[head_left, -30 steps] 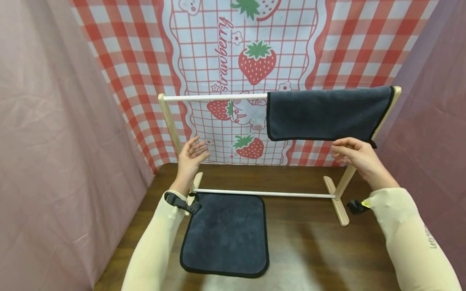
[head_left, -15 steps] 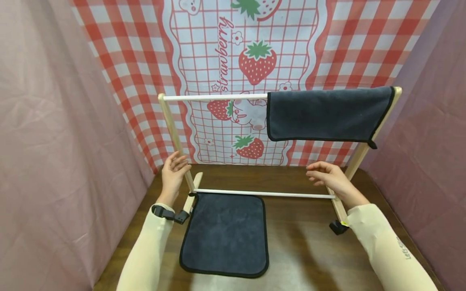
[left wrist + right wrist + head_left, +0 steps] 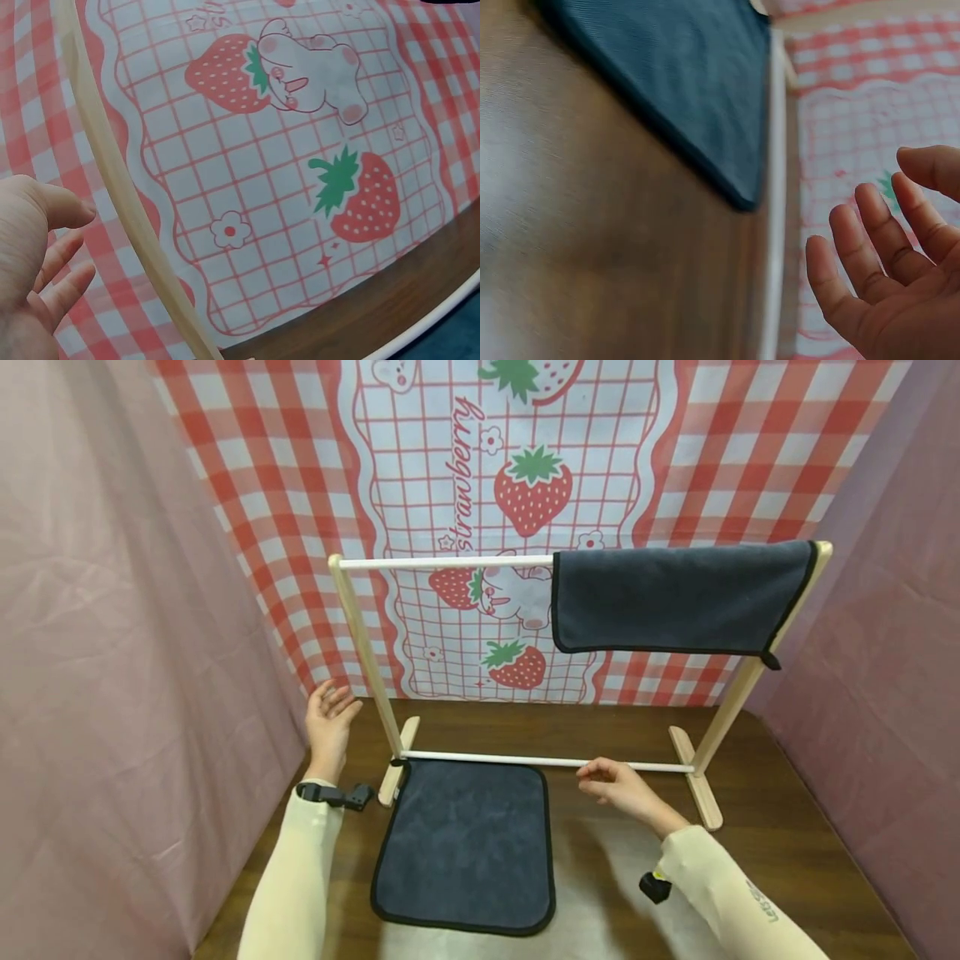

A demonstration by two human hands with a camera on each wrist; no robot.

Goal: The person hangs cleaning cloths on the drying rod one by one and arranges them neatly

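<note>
A dark grey cloth with black edging (image 3: pixel 465 852) lies flat on the table, its far edge by the rack's lower white rod (image 3: pixel 495 759). Another such cloth (image 3: pixel 675 602) hangs folded over the right half of the upper white rod (image 3: pixel 442 562). My left hand (image 3: pixel 327 727) is in the air left of the rack's left wooden post (image 3: pixel 366 652), fingers loosely bent around nothing. In the left wrist view that post (image 3: pixel 124 187) runs beside the fingers. To the right of the flat cloth, my right hand (image 3: pixel 618 789) hovers with relaxed fingers, overlapping the lower rod in the head view.
The rack's right post (image 3: pixel 731 714) stands on a wooden foot (image 3: pixel 701 789). Behind the wooden table (image 3: pixel 795 843) hangs a red-and-white checked strawberry cloth (image 3: pixel 532 493). Pink curtains (image 3: pixel 135 652) close off both sides.
My left hand has moved left and down, away from the rack's post. The right hand has come down and leftward from beside the hanging cloth. Both cloths have stayed put.
</note>
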